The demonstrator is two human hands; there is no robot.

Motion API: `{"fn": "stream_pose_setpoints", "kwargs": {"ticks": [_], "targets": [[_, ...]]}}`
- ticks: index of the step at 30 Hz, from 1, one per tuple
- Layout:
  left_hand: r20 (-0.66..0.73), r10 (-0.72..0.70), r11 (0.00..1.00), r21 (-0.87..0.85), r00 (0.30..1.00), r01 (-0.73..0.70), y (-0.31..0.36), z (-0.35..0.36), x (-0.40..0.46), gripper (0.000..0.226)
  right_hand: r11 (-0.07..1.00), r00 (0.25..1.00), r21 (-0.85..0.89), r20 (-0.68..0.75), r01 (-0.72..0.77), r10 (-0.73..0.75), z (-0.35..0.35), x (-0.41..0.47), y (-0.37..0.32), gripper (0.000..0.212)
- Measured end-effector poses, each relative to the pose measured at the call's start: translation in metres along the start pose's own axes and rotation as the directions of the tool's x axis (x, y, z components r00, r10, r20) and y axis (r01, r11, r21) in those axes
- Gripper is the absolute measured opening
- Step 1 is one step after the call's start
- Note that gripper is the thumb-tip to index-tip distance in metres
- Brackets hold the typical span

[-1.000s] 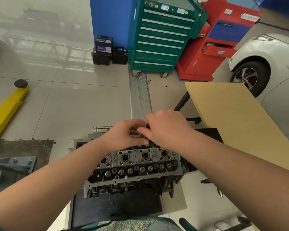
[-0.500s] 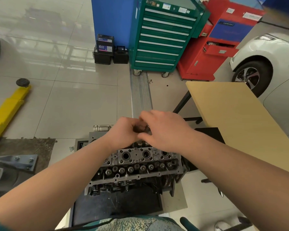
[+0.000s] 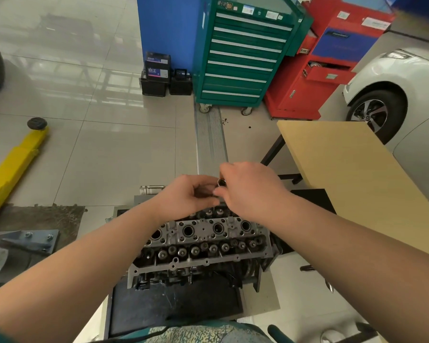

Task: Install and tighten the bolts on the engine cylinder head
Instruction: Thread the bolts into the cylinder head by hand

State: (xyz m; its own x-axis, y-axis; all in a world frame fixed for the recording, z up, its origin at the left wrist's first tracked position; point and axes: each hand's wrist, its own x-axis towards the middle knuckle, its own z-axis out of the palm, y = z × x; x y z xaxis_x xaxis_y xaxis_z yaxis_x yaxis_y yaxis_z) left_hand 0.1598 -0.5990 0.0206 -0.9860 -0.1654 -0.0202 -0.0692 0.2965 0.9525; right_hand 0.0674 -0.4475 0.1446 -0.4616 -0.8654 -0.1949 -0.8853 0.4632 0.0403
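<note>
While the grey cast-metal engine cylinder head [image 3: 203, 246] is sitting on a black mat [image 3: 174, 303] nearest the viewer, the left hand [image 3: 183, 196] and right hand [image 3: 250, 191] are meeting above its far edge, fingers curling around a small dark metal part [image 3: 221, 182]. Beyond, pale glossy floor tiles [image 3: 109, 154] are stretching toward a green drawer tool cabinet [image 3: 243, 58], with a tan wooden tabletop [image 3: 352, 179] lying rightward.

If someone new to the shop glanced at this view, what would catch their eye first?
Probably the two hands meeting over the far edge of the bare-metal cylinder head at the bottom centre: the left hand and right hand both have their fingers curled round a small metal part. Behind them, the green tool cabinet and red cabinet stand out brightly.
</note>
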Motion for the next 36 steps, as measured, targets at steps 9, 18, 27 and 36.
{"fn": "stream_pose_setpoints", "kwargs": {"ticks": [9,18,27,36], "targets": [[0.054,0.040,0.988,0.148,0.998,-0.048,0.008,-0.004,0.001,0.015,0.995,0.994,-0.019,0.036,0.102,-0.101,0.000,-0.003,-0.002,0.024],[-0.007,0.034,0.991,0.131,0.999,-0.033,0.004,-0.002,0.001,0.030,0.984,0.987,0.086,0.038,0.155,-0.159,0.001,-0.007,0.002,0.025],[-0.036,0.034,0.975,0.220,0.999,-0.026,0.001,0.005,0.002,0.018,0.991,0.995,0.095,-0.008,0.097,-0.096,0.007,-0.004,-0.005,0.038],[-0.052,0.033,0.978,0.207,0.998,-0.021,0.009,0.003,0.001,0.026,0.997,0.999,-0.073,-0.047,0.002,-0.006,0.007,-0.002,-0.008,0.051]]}}
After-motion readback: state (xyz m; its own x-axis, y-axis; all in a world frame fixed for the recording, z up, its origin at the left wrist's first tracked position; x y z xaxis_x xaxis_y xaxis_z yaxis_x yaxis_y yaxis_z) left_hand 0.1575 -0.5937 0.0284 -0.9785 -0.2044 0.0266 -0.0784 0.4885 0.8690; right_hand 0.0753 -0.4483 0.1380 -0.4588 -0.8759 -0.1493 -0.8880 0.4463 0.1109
